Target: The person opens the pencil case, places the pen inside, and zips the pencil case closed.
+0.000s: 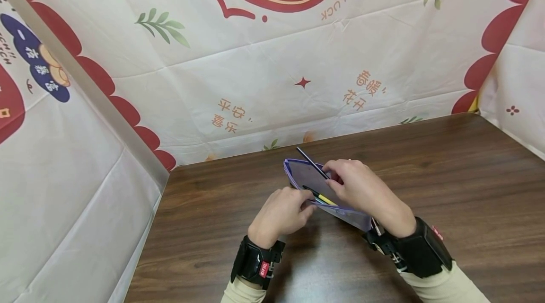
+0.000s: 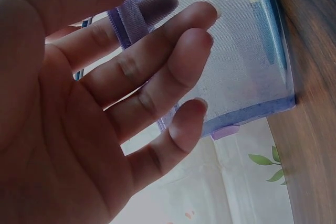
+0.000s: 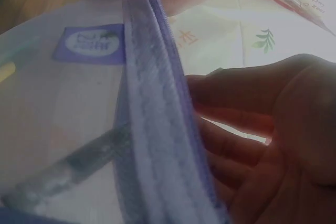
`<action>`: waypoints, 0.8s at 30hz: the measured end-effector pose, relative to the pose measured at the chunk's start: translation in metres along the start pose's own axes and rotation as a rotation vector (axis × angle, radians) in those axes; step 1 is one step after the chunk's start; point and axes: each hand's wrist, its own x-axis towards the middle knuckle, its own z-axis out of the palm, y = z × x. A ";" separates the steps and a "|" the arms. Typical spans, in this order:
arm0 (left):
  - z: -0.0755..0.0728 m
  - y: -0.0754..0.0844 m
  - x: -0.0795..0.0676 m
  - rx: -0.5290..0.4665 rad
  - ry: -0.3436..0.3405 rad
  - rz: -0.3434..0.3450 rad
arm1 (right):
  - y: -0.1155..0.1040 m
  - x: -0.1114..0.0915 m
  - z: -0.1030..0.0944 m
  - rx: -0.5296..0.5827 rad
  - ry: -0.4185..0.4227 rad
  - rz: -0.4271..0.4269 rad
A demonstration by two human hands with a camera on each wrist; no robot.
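Note:
A translucent mesh zip pencil pouch with purple edging stands unzipped over the wooden table, its mouth facing up. My left hand pinches its near rim between thumb and index finger; the left wrist view shows the zipper band in that pinch and the other fingers against the mesh. Over the mouth, my right hand pinches a slim dark pen, tilted up to the left. Inside the pouch lies a yellow-and-black pen. A purple label shows on the pouch wall in the right wrist view.
The brown wood-grain table runs beneath both hands. Behind it hangs a white printed cloth with red scallops, and another cloth panel borders the left side. Black camera straps wrap both wrists.

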 end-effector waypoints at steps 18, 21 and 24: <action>0.000 0.001 0.000 0.011 -0.011 -0.010 | -0.002 0.002 0.011 -0.056 -0.014 -0.018; -0.001 0.001 0.000 0.008 -0.013 -0.012 | -0.003 0.001 0.011 -0.066 -0.009 -0.018; -0.001 0.001 -0.001 0.004 -0.014 -0.010 | -0.003 0.000 0.011 -0.078 -0.009 -0.019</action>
